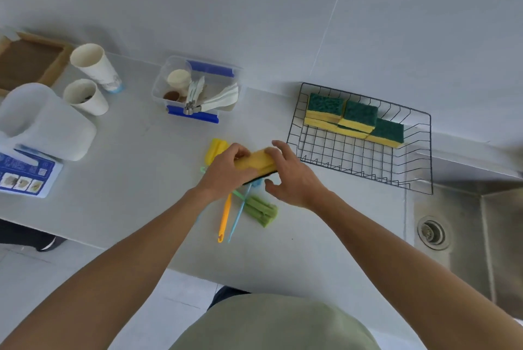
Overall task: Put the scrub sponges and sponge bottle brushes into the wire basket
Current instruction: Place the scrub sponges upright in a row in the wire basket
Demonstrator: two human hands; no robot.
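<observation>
Both hands' grip closed on scrub sponge (256, 163), long axis left-right, green side seemingly down.

No readable text; blue label (27, 172) on white jug (42, 123) too blurred.

The hands (254, 171) cover the ends and green underside of the scrub sponge (256, 162) and the blue bottle brush's head (256, 182). The frame edge cuts off the cardboard tray (28, 59) and sink (481, 236) (right side blurred). The leaflet's print (24, 172) is unreadable.
</observation>
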